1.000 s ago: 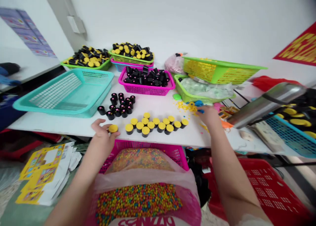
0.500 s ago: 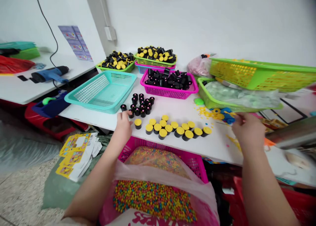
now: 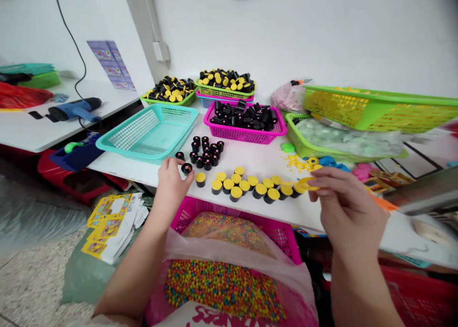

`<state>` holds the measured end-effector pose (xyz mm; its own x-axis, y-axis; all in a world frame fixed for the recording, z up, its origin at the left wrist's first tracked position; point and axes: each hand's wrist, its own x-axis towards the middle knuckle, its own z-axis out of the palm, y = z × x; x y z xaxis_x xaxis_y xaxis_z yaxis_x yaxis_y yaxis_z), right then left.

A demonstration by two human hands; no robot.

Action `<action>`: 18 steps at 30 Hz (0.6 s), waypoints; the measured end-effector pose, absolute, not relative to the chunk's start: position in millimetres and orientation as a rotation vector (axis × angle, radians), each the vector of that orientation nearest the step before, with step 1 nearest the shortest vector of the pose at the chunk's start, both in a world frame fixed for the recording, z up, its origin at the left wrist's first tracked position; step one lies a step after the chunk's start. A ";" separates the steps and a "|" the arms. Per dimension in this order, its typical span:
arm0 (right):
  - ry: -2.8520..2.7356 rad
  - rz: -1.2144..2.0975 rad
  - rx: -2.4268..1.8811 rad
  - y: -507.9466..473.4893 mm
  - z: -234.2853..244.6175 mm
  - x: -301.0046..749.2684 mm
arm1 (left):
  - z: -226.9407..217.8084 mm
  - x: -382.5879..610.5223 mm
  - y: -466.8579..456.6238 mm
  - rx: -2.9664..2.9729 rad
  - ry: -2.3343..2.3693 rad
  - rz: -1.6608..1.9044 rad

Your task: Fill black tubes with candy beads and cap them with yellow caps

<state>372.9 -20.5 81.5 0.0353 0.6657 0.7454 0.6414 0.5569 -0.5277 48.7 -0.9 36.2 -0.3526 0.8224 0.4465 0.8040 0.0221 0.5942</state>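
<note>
Being held: a cap (image 3: 306,184), yellow, is being pinched by the right hand (image 3: 345,203) just over the table (image 3: 261,153), at the 3 o'clock end of the row (image 3: 246,186).
Right hand: thumb and fingertips are being pressed together, clamped on the cap.
Left hand (image 3: 171,180): thumb and forefinger are being closed on an open tube (image 3: 186,168).
Open tube: it is standing upright on the table, at 9 o'clock of the row and 7 o'clock of the cluster (image 3: 205,150).
Row: black tubes with yellow tops are standing in a loose double line between the hands.
Cluster: uncapped black tubes are standing packed together, at 12 o'clock of the left hand.
Loose caps (image 3: 302,164): these are lying scattered at 12 o'clock of the held cap.
Teal basket (image 3: 150,131): it is sitting at 11 o'clock of the left hand.
Pink basket (image 3: 245,135): black tubes are lying heaped in it, at 12 o'clock of the row.
Bead basket (image 3: 275,234): coloured beads are lying bagged in it, at 6 o'clock, below the table edge.
</note>
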 end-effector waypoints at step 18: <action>-1.606 1.065 -0.953 -50.2 62.0 286.3 | 29.2 100.4 -66.4 1.936 0.897 0.961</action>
<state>286.3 -50.2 62.0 -0.2429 0.9270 0.2858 0.0978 0.3166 -0.9435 100.4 -66.4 29.2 0.4652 0.8327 0.3004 0.2427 -0.4463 0.8613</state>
